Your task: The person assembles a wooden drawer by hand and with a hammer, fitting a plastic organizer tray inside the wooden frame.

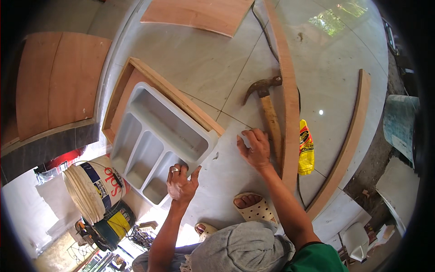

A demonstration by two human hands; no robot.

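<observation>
A grey plastic cutlery tray [170, 121] with several compartments sits askew, partly inside a shallow wooden drawer box [174, 94]. Its near side sticks out past the box toward me. My left hand [182, 183], with a ring on one finger, has its fingers curled over the tray's near rim and its thumb on the outer side. To the right of the tray, my right hand [256, 149] hovers above the tiles with thumb and fingers apart, holding nothing. Just beyond it lies a claw hammer [271, 115] with a wooden handle, beside a long wooden board [288, 95].
A yellow packet [306, 152] and a dark cable lie right of the board. Farther right is a curved-looking wood strip [351, 140]. A plywood panel [195, 16] lies at the far side. Buckets [93, 190] stand at the left, near wooden cabinet doors [61, 84].
</observation>
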